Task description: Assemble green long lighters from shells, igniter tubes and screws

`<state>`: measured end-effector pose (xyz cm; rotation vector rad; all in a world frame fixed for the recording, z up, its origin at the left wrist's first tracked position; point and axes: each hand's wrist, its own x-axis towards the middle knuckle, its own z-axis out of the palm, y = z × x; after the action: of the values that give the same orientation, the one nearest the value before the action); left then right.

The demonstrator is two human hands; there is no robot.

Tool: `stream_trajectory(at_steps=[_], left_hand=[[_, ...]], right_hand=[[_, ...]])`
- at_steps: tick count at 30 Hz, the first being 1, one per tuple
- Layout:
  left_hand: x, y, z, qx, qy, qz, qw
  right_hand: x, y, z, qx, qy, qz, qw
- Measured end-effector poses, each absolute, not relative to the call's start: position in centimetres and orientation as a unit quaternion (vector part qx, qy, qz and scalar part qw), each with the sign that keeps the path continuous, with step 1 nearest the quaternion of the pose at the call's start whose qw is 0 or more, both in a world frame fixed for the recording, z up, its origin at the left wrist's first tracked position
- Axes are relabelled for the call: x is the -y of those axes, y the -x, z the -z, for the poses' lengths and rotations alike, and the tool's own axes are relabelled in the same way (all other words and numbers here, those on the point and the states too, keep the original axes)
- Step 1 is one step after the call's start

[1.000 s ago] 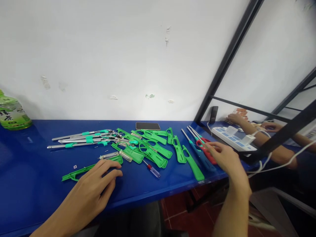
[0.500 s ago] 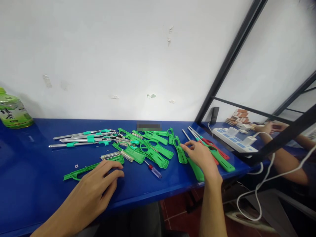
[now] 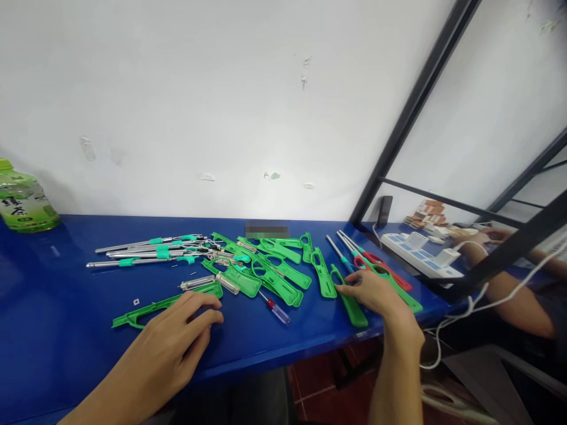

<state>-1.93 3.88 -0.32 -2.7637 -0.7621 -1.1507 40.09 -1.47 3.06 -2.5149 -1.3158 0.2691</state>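
My left hand [image 3: 181, 330] rests on the blue table with loosely bent fingers. Partly under its fingertips lies a green half-shell of a stick lighter [image 3: 150, 308]. My right hand [image 3: 381, 295] has thumb and fingers apart, over a green lighter handle [image 3: 354, 310] and the handle end of a blue stick lighter [image 3: 346, 264]; contact is unclear. Left of it lies an upturned green half-shell [image 3: 325, 274]. A pile of green half-shells [image 3: 274, 283] fills the middle. Metal lighter tubes with teal parts [image 3: 146, 254] lie behind my left hand, with clear fuel tanks [image 3: 198, 282] nearby.
A small screwdriver [image 3: 278, 311] lies in front of the pile. Red and green lighters [image 3: 396, 286] are at the right, beside a black metal frame [image 3: 407, 112]. Beyond are a white power strip [image 3: 420, 257] and another person's arm [image 3: 509, 289]. A green drink bottle [image 3: 26, 200] stands far left.
My right hand has moved right, away from the upturned half-shell, which lies slightly further right. More of the green handle and the blue lighter shows. My left hand stays in place.
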Motion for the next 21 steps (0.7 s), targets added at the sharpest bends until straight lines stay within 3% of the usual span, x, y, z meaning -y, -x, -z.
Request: stream_trajectory(at_steps=[21], left_hand=[[-4.2, 2.5, 1.1, 0.239, 0.905, 0.351, 0.031]], right_hand=[[1.3, -38.9, -3.3, 0.435, 0.891, -0.096, 0.081]])
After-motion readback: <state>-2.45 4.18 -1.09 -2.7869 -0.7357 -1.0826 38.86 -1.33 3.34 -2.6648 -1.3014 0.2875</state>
